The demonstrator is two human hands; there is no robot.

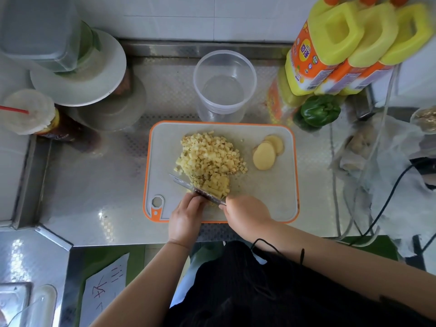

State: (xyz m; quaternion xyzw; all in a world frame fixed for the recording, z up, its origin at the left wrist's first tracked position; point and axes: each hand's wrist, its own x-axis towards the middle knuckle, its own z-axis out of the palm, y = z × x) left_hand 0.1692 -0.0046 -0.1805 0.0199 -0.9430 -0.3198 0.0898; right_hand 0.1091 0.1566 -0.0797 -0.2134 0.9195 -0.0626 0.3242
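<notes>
Right hand [245,213] and left hand [186,215] at the cutting board [271,192].
We grip the knife [195,190] in the right hand; left fingers curl, seemingly pinning potato strips [218,187] against the blade, diced pile [210,156] just beyond.

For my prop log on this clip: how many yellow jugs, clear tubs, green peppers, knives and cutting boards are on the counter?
yellow jugs: 3
clear tub: 1
green pepper: 1
knife: 1
cutting board: 1
Total: 7
</notes>
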